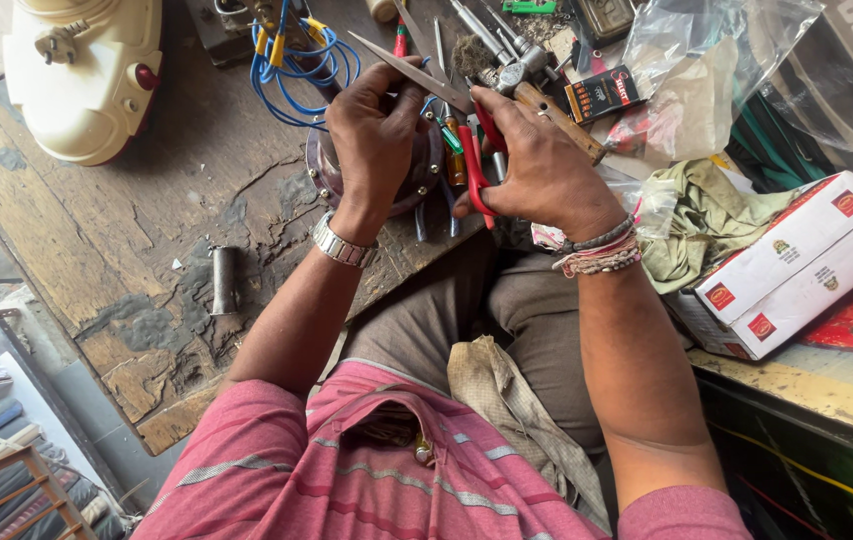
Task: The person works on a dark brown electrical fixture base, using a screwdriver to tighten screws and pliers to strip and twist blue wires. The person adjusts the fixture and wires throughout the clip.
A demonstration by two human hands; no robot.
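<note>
Red-handled scissors clamped in right hand, blades wide open over wooden tabletop. Left hand pinched shut near upper blade, over round metal motor part; held piece too small to tell. Cutting step, likely; needs steady closing of blades.

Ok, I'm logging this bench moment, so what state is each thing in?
Left hand: closed on the round metal part.
Right hand: gripping the red-handled pliers, jaws hidden.
Blue wires: coiled, loose on the workbench.
Hammer: lying flat.
White carton: closed, on its side.
Metal cylinder: lying down.
</note>
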